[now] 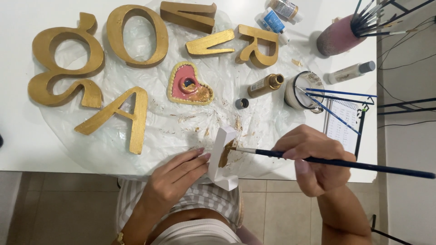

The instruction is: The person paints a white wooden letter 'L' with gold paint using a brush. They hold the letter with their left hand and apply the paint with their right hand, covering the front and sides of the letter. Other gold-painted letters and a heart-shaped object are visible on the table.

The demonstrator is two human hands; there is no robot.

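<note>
At the table's near edge, the left hand (175, 179) grips a white wooden letter (223, 159) standing on clear plastic sheeting (150, 131). The right hand (318, 159) pinches a blue-handled paintbrush (336, 162), its bristles touching the letter's gold-painted patch.

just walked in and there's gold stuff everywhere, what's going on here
A person is painting a white block letter gold at the edge of a white table. The left hand steadies the letter upright, while the right hand holds a dark-handled paintbrush with its tip on the gold patch. Finished gold letters lie on a plastic sheet around a pink heart-shaped dish. An open gold paint bottle lies nearby.
</note>
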